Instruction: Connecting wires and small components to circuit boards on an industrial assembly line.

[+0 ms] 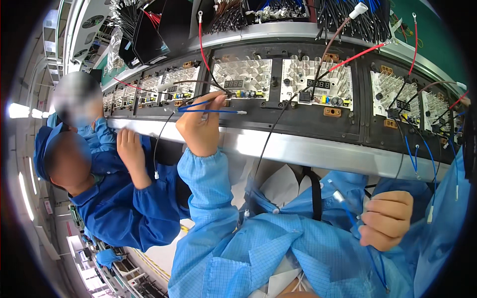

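Observation:
My left hand (201, 130) reaches to the lower edge of a white circuit board (241, 79) with a small digit display and clear upright tubes. Its thumb and fingers pinch a blue wire (226, 111), whose light-tipped end points right; the exact contact at the board is hidden by the fingers. My right hand (387, 221) is closed at the right, in front of my light blue smock, around several blue wires (352, 214). One white-sleeved end (338, 196) sticks out beyond the fist, and other ends hang below it.
More boards, such as this one with red and black leads (318, 82), lie in a dark fixture row behind a metal rail (298, 149). Bundles of cables (353, 22) stand at the back. A co-worker in dark blue (124, 213) sits close on the left, one hand raised.

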